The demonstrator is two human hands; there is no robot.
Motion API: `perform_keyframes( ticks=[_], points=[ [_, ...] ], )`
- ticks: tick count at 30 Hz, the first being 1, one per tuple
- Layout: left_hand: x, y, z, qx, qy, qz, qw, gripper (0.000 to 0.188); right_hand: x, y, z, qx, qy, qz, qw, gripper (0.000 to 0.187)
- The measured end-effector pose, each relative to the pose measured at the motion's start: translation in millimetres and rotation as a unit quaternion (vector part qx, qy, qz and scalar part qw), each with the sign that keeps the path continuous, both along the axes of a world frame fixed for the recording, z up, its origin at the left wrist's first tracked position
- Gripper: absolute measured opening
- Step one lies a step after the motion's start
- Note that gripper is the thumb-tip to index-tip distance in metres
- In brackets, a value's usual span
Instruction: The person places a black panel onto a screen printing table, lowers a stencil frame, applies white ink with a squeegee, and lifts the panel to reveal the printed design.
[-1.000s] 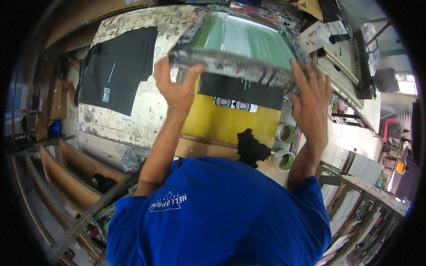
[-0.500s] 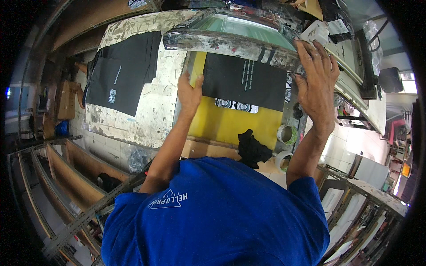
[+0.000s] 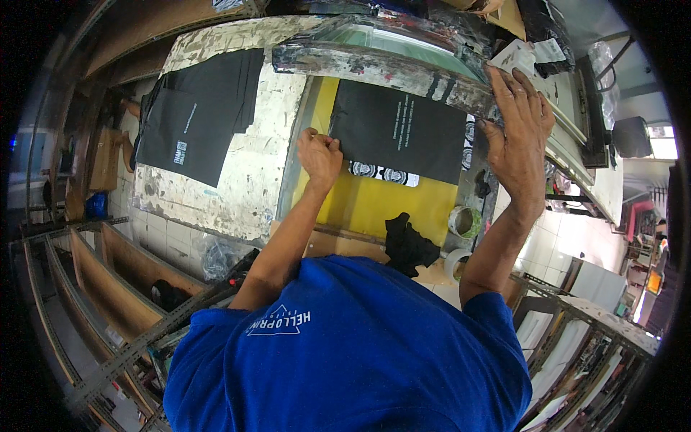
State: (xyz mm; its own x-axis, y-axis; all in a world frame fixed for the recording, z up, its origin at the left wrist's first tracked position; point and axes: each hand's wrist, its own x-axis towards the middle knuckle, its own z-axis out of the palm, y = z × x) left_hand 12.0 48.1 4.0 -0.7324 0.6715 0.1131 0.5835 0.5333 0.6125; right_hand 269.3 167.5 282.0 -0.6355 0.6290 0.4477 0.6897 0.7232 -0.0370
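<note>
A black printed sheet (image 3: 399, 133) with small pale lettering lies on the yellow board (image 3: 345, 198). At its left edge my left hand (image 3: 321, 160) is closed in a pinch on the sheet. Fingers over the top and thumb on the near side, my right hand (image 3: 520, 140) grips the right corner of a screen-printing frame (image 3: 381, 66). This paint-stained frame stands tilted up behind the sheet, its pale green mesh partly visible. A black-and-white patterned piece (image 3: 385, 175) pokes out from under the sheet's near and right edges.
Several black printed sheets (image 3: 194, 122) overlap on the stained white table (image 3: 266, 158) to the left. A crumpled black cloth (image 3: 412, 243) and tape rolls (image 3: 464, 219) lie along the board's near right side. Wooden shelving (image 3: 115, 273) stands lower left, a metal rack (image 3: 568, 324) lower right.
My left hand has moved slightly down and right, its spread fingers closing at the black sheet's left edge. The right hand keeps hold of the frame.
</note>
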Motion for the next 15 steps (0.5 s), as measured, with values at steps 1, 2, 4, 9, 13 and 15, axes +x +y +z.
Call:
perform_keyframes(
  ticks=[1, 2, 4, 9, 13, 15],
  points=[
    [-2.3, 0.2, -1.4, 0.009, -0.038, -0.011, 0.999, 0.026, 0.1, 0.1, -1.6, 0.000, 0.001, -0.001, 1.000, 0.078],
    [-5.2, -0.1, -2.7, 0.018, -0.075, -0.022, 0.997, 0.026, 0.2, 0.2, -2.6, 0.001, 0.002, -0.003, 1.000, 0.078],
    [-3.5, 0.2, 0.5, 0.042, -0.092, -0.024, 0.995, 0.024, 0.8, 0.4, -2.3, -0.004, 0.003, 0.001, 1.000, 0.079],
    [11.4, 1.7, 12.9, 0.020, 0.049, -0.008, 0.999, 0.028, 1.4, 0.5, -3.2, -0.009, 0.006, 0.002, 1.000, 0.079],
    [9.1, 2.4, 3.8, -0.026, 0.038, -0.028, 0.999, 0.043, 0.3, 0.0, -0.7, -0.007, 0.008, 0.007, 1.000, 0.079],
    [8.6, 3.2, -2.6, -0.015, 0.037, -0.028, 0.999, 0.047, -0.4, 0.5, -0.2, -0.006, 0.009, 0.010, 1.000, 0.080]
  ],
)
